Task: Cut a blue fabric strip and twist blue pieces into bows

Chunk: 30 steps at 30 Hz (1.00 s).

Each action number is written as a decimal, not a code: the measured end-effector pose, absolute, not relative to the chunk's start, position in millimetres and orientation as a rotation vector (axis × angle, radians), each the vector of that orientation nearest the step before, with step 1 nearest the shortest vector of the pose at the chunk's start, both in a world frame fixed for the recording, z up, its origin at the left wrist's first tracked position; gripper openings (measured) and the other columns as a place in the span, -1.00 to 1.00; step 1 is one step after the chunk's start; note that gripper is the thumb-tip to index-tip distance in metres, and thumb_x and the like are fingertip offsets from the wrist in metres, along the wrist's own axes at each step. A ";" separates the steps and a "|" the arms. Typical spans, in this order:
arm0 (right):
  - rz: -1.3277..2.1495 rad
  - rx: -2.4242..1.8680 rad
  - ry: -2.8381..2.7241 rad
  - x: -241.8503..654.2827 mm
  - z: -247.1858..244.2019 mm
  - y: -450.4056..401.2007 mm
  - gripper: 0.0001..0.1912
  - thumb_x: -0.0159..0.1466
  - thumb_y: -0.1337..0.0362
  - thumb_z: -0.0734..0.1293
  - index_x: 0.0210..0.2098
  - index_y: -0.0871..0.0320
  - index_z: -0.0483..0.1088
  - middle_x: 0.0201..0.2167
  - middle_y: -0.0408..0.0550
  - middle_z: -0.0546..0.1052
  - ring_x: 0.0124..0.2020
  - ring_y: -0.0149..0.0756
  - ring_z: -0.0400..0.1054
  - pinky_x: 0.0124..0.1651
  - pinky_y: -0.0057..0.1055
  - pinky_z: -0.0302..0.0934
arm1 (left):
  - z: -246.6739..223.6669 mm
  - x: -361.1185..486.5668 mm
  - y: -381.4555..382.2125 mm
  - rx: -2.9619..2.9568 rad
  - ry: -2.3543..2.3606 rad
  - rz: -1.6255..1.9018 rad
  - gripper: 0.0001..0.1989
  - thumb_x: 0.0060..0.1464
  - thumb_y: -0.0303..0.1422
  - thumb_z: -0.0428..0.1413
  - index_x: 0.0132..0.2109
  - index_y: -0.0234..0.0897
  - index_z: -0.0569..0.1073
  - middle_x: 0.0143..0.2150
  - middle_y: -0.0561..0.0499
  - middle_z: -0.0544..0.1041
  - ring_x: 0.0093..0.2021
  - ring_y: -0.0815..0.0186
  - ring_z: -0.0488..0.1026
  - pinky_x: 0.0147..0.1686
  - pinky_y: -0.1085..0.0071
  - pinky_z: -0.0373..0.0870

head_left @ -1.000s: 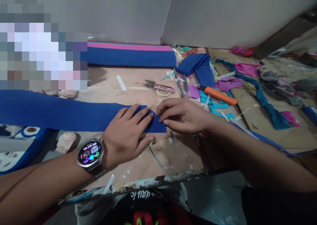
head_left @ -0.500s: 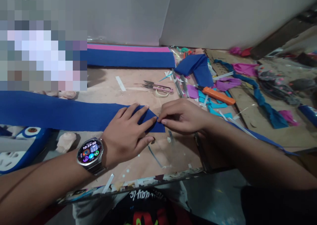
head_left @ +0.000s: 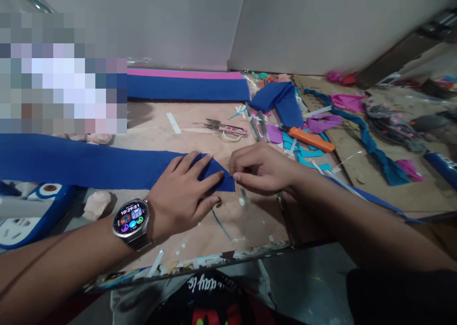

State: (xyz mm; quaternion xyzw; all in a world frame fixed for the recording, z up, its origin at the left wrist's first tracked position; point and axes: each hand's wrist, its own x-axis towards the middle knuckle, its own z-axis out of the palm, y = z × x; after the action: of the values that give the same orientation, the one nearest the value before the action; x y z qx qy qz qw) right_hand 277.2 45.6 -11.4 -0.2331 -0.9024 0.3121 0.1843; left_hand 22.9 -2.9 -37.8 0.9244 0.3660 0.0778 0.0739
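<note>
A long blue fabric strip (head_left: 107,165) runs in from the left and ends in a slanted, folded-looking edge near the middle of the table. My left hand (head_left: 189,187), with a smartwatch (head_left: 131,221) on its wrist, lies palm down on that end, fingers spread. At the slanted edge my right hand (head_left: 259,167) is closed in a pinch, thumb and fingertips on the fabric's edge; exactly how much cloth they grip is hidden. Beyond the hands lie pink-handled thread snips (head_left: 228,126) beside a roll of tape (head_left: 231,136).
At the back lie a blue strip on pink fabric (head_left: 189,87) and a folded blue piece (head_left: 278,98). An orange cutter (head_left: 310,139) rests among purple and turquoise scraps on the right. A blue-and-white power strip (head_left: 39,215) stands at left. The table's front edge (head_left: 200,263) is near my body.
The view has shifted slightly. Both hands keep nearly the same place on the blue fabric strip; my right fingertips sit a touch farther right along its slanted edge.
</note>
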 end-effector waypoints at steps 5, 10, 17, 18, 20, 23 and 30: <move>0.896 -0.678 -2.592 278.3 -11.3 46.4 -0.59 0.42 0.24 0.26 -0.57 0.14 0.28 -0.56 -0.13 0.42 -0.51 -0.43 0.28 -0.35 -0.48 0.16 | -39.0 22.5 -2.4 2.769 1.095 0.249 -0.45 0.35 -0.02 -0.02 0.35 -0.13 0.38 0.48 -0.20 0.24 0.45 -0.21 0.11 0.27 -0.20 0.20; 0.887 -0.706 -2.596 281.6 -9.9 46.8 -0.52 0.42 0.20 0.27 -0.63 0.13 0.19 -0.66 -0.22 0.25 -0.60 -0.47 0.12 -0.45 -0.48 0.04 | -39.8 22.8 -2.7 2.747 1.130 0.280 -0.38 0.35 0.01 -0.03 0.34 -0.31 0.37 0.47 -0.21 0.27 0.44 -0.19 0.14 0.29 -0.15 0.20; 0.959 -0.701 -2.546 278.5 -10.4 46.4 -0.67 0.43 0.19 0.27 -0.43 0.18 0.46 -0.34 0.03 0.63 -0.37 -0.37 0.46 -0.28 -0.47 0.25 | -40.1 22.7 -2.8 2.726 1.146 0.313 -0.35 0.35 0.01 -0.05 0.37 -0.34 0.33 0.46 -0.21 0.29 0.44 -0.16 0.17 0.30 -0.12 0.18; 0.957 -0.709 -2.554 278.3 -11.2 46.5 -0.66 0.44 0.18 0.28 -0.43 0.18 0.46 -0.36 0.01 0.62 -0.39 -0.38 0.44 -0.29 -0.47 0.24 | -40.4 22.6 -2.6 2.724 1.148 0.313 -0.34 0.35 0.01 -0.05 0.38 -0.35 0.31 0.46 -0.21 0.29 0.44 -0.16 0.17 0.30 -0.12 0.18; 0.940 -0.731 -2.566 278.2 -12.7 46.8 -0.64 0.44 0.18 0.28 -0.46 0.18 0.43 -0.46 -0.05 0.56 -0.46 -0.41 0.37 -0.34 -0.48 0.19 | -41.0 22.4 -2.2 2.723 1.150 0.312 -0.31 0.35 0.02 -0.05 0.40 -0.38 0.29 0.46 -0.22 0.29 0.44 -0.16 0.16 0.30 -0.11 0.18; 0.929 -0.748 -2.585 278.7 -13.4 47.3 -0.58 0.44 0.20 0.27 -0.55 0.17 0.33 -0.60 -0.17 0.40 -0.56 -0.46 0.23 -0.42 -0.49 0.09 | -41.7 22.2 -1.8 2.722 1.153 0.307 -0.28 0.34 0.03 -0.04 0.41 -0.41 0.28 0.47 -0.21 0.28 0.43 -0.16 0.17 0.30 -0.11 0.17; 0.784 -0.747 -2.577 282.7 -12.6 53.0 -0.79 0.29 0.40 0.33 -0.11 0.18 0.54 -0.24 -0.01 0.61 -0.30 -0.35 0.45 -0.21 -0.44 0.30 | -40.8 22.6 -2.1 2.725 1.155 0.294 -0.30 0.35 0.02 -0.06 0.39 -0.42 0.31 0.47 -0.20 0.28 0.43 -0.16 0.16 0.31 -0.12 0.16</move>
State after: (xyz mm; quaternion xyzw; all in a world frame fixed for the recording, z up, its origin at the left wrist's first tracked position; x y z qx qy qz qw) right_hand 282.7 53.0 -12.6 -0.2633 -0.9081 0.2763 0.1722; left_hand 22.6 -2.1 -40.8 0.9129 0.3871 0.0985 0.0837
